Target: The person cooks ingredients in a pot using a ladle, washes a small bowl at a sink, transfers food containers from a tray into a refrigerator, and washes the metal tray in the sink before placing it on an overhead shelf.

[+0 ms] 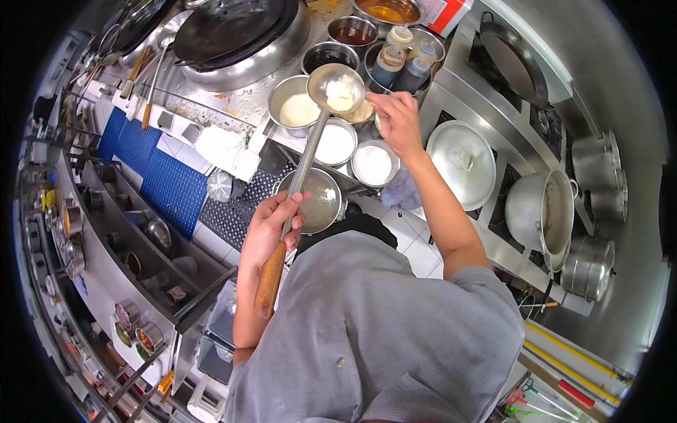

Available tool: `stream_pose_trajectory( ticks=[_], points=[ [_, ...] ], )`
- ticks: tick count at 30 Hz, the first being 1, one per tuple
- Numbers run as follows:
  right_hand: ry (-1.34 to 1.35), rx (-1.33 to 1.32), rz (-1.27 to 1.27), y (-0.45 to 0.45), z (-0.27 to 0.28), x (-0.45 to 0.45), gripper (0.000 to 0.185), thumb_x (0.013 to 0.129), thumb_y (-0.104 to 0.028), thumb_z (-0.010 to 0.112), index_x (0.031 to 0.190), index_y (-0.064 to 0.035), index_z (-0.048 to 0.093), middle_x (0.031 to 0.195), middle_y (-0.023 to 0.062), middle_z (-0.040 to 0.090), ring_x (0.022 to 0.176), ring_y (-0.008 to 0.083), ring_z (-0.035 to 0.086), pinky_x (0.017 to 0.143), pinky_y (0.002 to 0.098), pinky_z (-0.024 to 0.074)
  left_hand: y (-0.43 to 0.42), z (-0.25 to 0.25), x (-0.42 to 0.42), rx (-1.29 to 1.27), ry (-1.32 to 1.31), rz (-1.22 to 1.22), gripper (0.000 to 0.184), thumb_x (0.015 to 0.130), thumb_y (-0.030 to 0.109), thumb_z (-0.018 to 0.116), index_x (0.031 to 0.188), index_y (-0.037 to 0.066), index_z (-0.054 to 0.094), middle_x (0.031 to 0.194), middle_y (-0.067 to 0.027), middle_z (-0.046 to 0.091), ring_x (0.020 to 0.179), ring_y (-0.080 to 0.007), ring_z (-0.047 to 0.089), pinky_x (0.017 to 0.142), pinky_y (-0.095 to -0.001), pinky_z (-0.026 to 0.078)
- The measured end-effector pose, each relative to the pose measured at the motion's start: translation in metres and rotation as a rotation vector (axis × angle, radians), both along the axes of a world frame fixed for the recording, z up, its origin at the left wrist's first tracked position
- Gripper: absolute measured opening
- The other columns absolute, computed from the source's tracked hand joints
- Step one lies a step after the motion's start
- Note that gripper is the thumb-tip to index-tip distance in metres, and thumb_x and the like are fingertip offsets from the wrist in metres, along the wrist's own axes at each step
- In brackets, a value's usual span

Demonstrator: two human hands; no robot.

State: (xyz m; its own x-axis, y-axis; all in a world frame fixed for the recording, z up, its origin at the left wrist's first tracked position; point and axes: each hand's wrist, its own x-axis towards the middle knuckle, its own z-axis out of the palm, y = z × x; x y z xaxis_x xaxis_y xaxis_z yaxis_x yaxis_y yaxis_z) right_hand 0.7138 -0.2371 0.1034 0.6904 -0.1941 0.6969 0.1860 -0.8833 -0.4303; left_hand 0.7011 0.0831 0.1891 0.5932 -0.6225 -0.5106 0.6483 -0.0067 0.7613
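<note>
My left hand [273, 221] is closed around the long shaft of a metal ladle [319, 137], just above its wooden handle. The ladle's bowl is raised over a group of metal containers and has a pale, cream-white lump [341, 94] in it. My right hand [399, 121] is at the bowl's right rim, fingers pinched together; what they hold, if anything, is hidden. Below are a pot of creamy white contents [300, 110], a container of white powder or grains [335, 144] and another white-filled one [374, 165]. A container with beige contents [361, 113] is partly covered by the ladle.
Squeeze bottles [389, 65] stand in a metal tub behind the containers. A large wok [229, 32] is at the back left. On the right-hand stove are a wide metal bowl [462, 163] and a big pot [539, 215]. A pot of cloudy liquid [317, 201] is low before me.
</note>
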Motion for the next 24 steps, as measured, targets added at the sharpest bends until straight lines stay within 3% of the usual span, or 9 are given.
stream_pose_trajectory(
  ticks=[3, 5, 7, 9, 11, 13, 14, 17, 24],
  points=[
    [-0.124, -0.031, -0.086, 0.000, -0.016, -0.005, 0.015, 0.089, -0.012, 0.061, 0.100, -0.0083, 0.071, 0.089, 0.0055, 0.070, 0.081, 0.0268, 0.058, 0.080, 0.0371, 0.0451, 0.005, 0.001, -0.001, 0.014, -0.023, 0.012, 0.041, 0.096, 0.030, 0.058, 0.112, -0.008, 0.057, 0.064, 0.0014, 0.048, 0.040, -0.0059, 0.043, 0.037, -0.0202, 0.034],
    [-0.007, 0.204, -0.208, -0.010, -0.040, -0.001, 0.016, 0.091, -0.013, 0.060, 0.098, -0.0056, 0.071, 0.087, 0.0072, 0.070, 0.082, 0.0266, 0.059, 0.079, 0.0373, 0.0454, 0.007, 0.000, -0.003, 0.049, -0.056, 0.009, 0.041, 0.096, 0.030, 0.059, 0.111, -0.008, 0.057, 0.064, 0.0012, 0.048, 0.041, -0.0059, 0.043, 0.037, -0.0202, 0.034],
    [0.111, 0.194, -0.215, -0.021, -0.063, 0.009, 0.019, 0.092, -0.016, 0.057, 0.096, -0.0028, 0.070, 0.087, 0.0101, 0.069, 0.083, 0.0284, 0.059, 0.080, 0.0388, 0.0458, 0.007, 0.000, -0.004, 0.112, -0.114, 0.044, 0.036, 0.096, 0.027, 0.057, 0.112, -0.005, 0.057, 0.063, 0.0021, 0.047, 0.038, -0.0039, 0.041, 0.034, -0.0185, 0.032],
    [0.277, 0.120, -0.205, -0.027, -0.088, 0.021, 0.024, 0.096, -0.021, 0.054, 0.099, -0.0044, 0.071, 0.083, 0.0057, 0.072, 0.081, 0.0230, 0.059, 0.077, 0.0353, 0.0478, 0.010, 0.001, -0.003, 0.119, -0.114, 0.052, 0.038, 0.095, 0.028, 0.059, 0.112, -0.006, 0.057, 0.064, 0.0014, 0.048, 0.040, -0.0052, 0.042, 0.036, -0.0194, 0.033],
    [0.325, 0.278, -0.168, -0.024, -0.095, 0.026, 0.025, 0.096, -0.022, 0.053, 0.098, -0.0042, 0.071, 0.079, 0.0057, 0.072, 0.081, 0.0218, 0.060, 0.076, 0.0347, 0.0479, 0.014, 0.003, -0.001, 0.130, -0.117, 0.064, 0.041, 0.094, 0.029, 0.061, 0.111, -0.008, 0.057, 0.064, 0.0007, 0.048, 0.041, -0.0064, 0.043, 0.038, -0.0204, 0.033],
    [0.410, 0.414, -0.208, -0.017, -0.088, 0.028, 0.023, 0.092, -0.018, 0.053, 0.094, -0.0037, 0.071, 0.076, 0.0101, 0.072, 0.080, 0.0300, 0.062, 0.079, 0.0403, 0.0485, 0.017, 0.002, -0.002, 0.118, -0.110, 0.068, 0.040, 0.094, 0.029, 0.061, 0.109, -0.008, 0.057, 0.064, 0.0008, 0.048, 0.041, -0.0063, 0.044, 0.038, -0.0209, 0.033],
    [0.461, 0.637, -0.227, -0.015, -0.083, 0.028, 0.025, 0.093, -0.020, 0.052, 0.094, -0.0044, 0.072, 0.076, 0.0090, 0.072, 0.071, 0.0234, 0.065, 0.075, 0.0372, 0.0500, 0.018, 0.002, -0.002, 0.127, -0.117, 0.064, 0.039, 0.094, 0.029, 0.061, 0.108, -0.007, 0.057, 0.064, 0.0009, 0.048, 0.041, -0.0063, 0.044, 0.038, -0.0215, 0.033],
    [0.461, 0.779, -0.271, -0.026, -0.098, 0.032, 0.026, 0.093, -0.022, 0.052, 0.094, -0.0052, 0.072, 0.074, 0.0071, 0.073, 0.064, 0.0167, 0.065, 0.069, 0.0329, 0.0503, 0.017, 0.000, -0.004, 0.135, -0.154, 0.076, 0.035, 0.096, 0.026, 0.057, 0.112, -0.005, 0.058, 0.062, 0.0026, 0.047, 0.038, -0.0039, 0.041, 0.035, -0.0190, 0.030],
    [0.390, 1.080, -0.266, -0.036, -0.090, 0.025, 0.031, 0.095, -0.025, 0.051, 0.091, -0.0047, 0.073, 0.080, 0.0067, 0.073, 0.068, 0.0130, 0.062, 0.065, 0.0284, 0.0474, 0.016, 0.002, 0.002, 0.148, -0.140, 0.070, 0.037, 0.095, 0.028, 0.059, 0.111, -0.005, 0.058, 0.062, 0.0024, 0.046, 0.039, -0.0045, 0.041, 0.036, -0.0191, 0.031]
  ],
)
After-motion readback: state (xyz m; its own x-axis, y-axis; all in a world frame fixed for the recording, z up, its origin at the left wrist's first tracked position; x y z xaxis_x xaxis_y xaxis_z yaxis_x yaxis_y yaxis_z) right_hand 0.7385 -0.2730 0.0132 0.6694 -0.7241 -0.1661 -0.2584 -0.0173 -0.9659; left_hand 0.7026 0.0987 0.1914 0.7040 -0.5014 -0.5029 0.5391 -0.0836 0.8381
